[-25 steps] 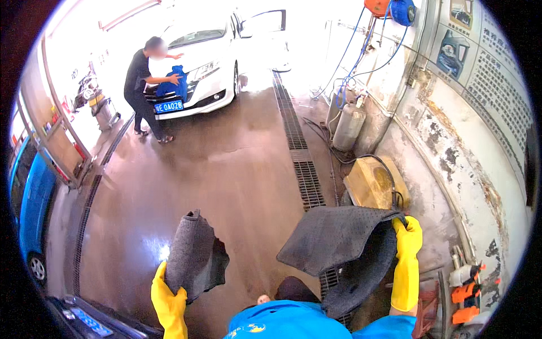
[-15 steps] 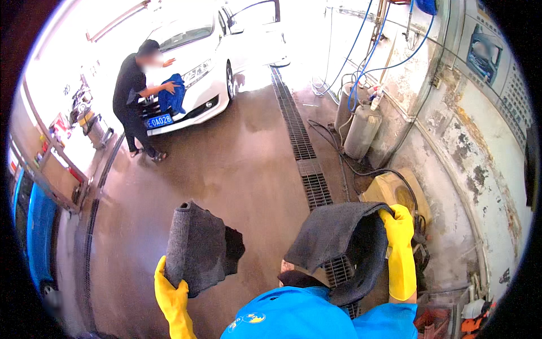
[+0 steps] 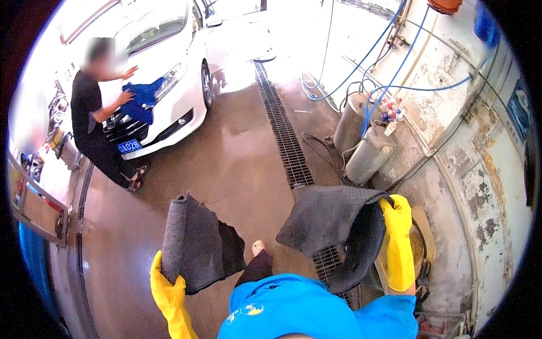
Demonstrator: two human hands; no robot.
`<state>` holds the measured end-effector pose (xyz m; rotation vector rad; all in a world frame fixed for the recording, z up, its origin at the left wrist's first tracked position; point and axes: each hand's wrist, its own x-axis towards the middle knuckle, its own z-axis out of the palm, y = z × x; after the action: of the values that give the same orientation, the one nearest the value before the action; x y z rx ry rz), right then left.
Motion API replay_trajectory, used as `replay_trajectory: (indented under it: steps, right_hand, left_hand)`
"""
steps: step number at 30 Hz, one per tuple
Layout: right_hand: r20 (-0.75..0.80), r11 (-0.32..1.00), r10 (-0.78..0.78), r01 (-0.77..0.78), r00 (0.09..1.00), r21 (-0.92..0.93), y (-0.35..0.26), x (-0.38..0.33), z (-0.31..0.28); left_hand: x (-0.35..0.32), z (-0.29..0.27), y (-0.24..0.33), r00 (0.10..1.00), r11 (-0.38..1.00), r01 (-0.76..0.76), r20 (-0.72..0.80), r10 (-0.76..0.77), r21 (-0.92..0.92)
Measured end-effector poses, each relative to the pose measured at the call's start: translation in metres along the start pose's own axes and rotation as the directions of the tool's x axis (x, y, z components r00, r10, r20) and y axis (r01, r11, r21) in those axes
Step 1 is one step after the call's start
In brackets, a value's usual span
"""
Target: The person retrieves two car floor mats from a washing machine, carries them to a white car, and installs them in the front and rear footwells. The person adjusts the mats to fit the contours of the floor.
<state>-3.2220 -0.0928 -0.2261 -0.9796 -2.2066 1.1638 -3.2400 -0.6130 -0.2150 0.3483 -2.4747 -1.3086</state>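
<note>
In the head view, the person's two gloved hands are each closed on a dark grey mat, the pair held apart in front of the body above the shiny brown floor [image 3: 141,226]. The likeliest trouble, I judge, is a slip: each mat seems held by one edge or corner only, so its weight could peel it out of smooth rubber fingers, more so if the gloves are wet. The right mat [image 3: 322,217] bows into a deep curl over the drain grating [image 3: 282,135], and if that corner slid free it could drop onto the bars; the left mat [image 3: 200,248] hangs with its ragged edge turned toward the bare-looking foot [image 3: 258,247] — a fall there could get underfoot. The left hand [image 3: 169,288] sits low, forearm rising from the lower edge, fingers up along the mat's outer side and thumb on the near face, pinching its lower corner. The right hand [image 3: 399,217] is higher, forearm nearly upright, fingers hooked round the mat's upper corner — whether the thumb presses behind, I cannot tell. Farther off, a co-worker [image 3: 93,113] holds a blue cloth [image 3: 141,104] against a white car [image 3: 192,73].
</note>
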Motion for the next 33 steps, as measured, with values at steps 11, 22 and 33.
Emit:
replay_trajectory:
  steps: [11,22,33]
  right_hand:
    - [-0.189,0.994,0.112,-0.107,0.976,0.032,-0.111,0.288,0.184]
    - [-0.030,1.000,-0.021,0.021,0.999,-0.015,-0.191,0.640,0.389]
    - [-0.237,0.985,-0.029,0.069,0.971,0.159,-0.247,0.963,0.547]
  left_hand:
    - [0.357,0.223,0.103,0.979,0.990,-0.123,0.169,0.111,0.066]
    - [0.657,0.486,0.161,0.990,0.982,-0.138,0.020,0.137,0.131]
    - [0.926,0.743,0.230,0.990,0.990,-0.113,0.091,0.105,0.086]
